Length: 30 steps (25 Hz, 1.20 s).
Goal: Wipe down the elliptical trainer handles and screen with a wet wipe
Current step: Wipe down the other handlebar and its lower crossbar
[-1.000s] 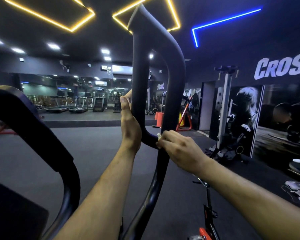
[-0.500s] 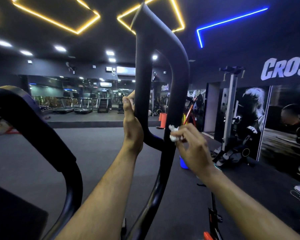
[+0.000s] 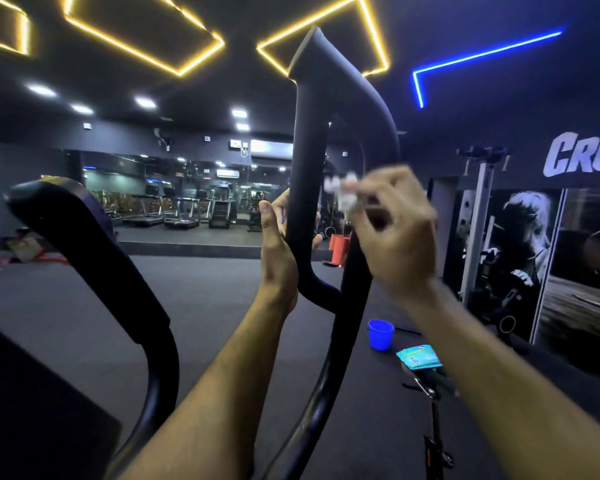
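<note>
Right hand [image 3: 395,233] pinches the wipe [image 3: 343,195] just right of the upright handle [image 3: 305,202]; handle's long axis runs vertical. Left hand [image 3: 278,247] clasps that handle, nearer.

Dark gym room. Black ceiling [image 3: 118,84] with yellow LED strip outlines [image 3: 142,51], one blue LED strip [image 3: 482,53] to the right, and several white spot lights [image 3: 145,102]. Floor [image 3: 205,306] is dark grey matting. Far wall carries a wide mirror [image 3: 174,188] with a row of treadmills [image 3: 181,211] in front on a low raised platform. Air conditioner [image 3: 227,173] high on the far wall. Orange stand [image 3: 338,249] near the back. Right wall has white lettering "CRO" [image 3: 582,155], cut off by the frame edge, above large black-and-white posters [image 3: 520,244]. A grey rack upright [image 3: 478,216] stands before the posters. Blue bucket [image 3: 380,334] on the floor, teal packet [image 3: 419,356] just beside it.
</note>
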Tool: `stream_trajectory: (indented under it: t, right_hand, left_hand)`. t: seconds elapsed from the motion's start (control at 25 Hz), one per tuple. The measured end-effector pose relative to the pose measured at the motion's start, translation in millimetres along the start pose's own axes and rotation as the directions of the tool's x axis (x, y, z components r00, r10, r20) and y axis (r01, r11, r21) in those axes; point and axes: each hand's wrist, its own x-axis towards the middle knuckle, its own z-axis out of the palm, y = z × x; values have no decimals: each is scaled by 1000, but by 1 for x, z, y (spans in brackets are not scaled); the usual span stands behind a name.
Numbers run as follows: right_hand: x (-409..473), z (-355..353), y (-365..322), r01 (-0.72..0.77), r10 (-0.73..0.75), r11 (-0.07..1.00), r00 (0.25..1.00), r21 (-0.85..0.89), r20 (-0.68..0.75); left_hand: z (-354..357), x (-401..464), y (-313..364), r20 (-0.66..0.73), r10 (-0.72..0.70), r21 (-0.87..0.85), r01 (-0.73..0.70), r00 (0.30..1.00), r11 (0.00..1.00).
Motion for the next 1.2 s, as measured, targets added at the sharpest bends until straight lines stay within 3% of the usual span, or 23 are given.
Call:
stream_trajectory:
  t: [0.16, 0.32, 0.4, 0.52, 0.72, 0.88, 1.0, 1.2]
  right_hand:
    - [86, 31, -6, 108, -114, 993, 984, -52, -134]
    - [72, 49, -6, 91, -113, 988, 976, -128, -183]
    - [53, 52, -3, 35, -37, 999, 984, -14, -172]
    - [28, 43, 1, -10, 15, 996, 999, 89, -46]
    - [68, 27, -5, 155, -157, 988, 978, -26, -134]
    - [81, 40, 1, 212, -217, 970, 976, -123, -25]
    - [50, 40, 4, 189, -188, 982, 982, -25, 33]
    - [38, 24, 0, 291, -243, 952, 906, -93, 348]
  left_hand:
    - [2, 0, 2, -15, -9, 5, 9, 1000, 1000]
    - [3, 0, 1, -26, -22, -17, 22, 999, 1000]
    - [4, -1, 2, -27, -12, -35, 11, 1000, 999]
    - [4, -1, 0, -25, -4, -24, 4, 1000, 1000]
    - [1, 2, -2, -31, -20, 12, 21, 999, 1000]
    - [1, 2, -2, -42, -32, 9, 33, 999, 999]
    - [4, 0, 0, -43, -47, -34, 45, 998, 998]
    - [8, -4, 5, -60, -68, -61, 64, 996, 996]
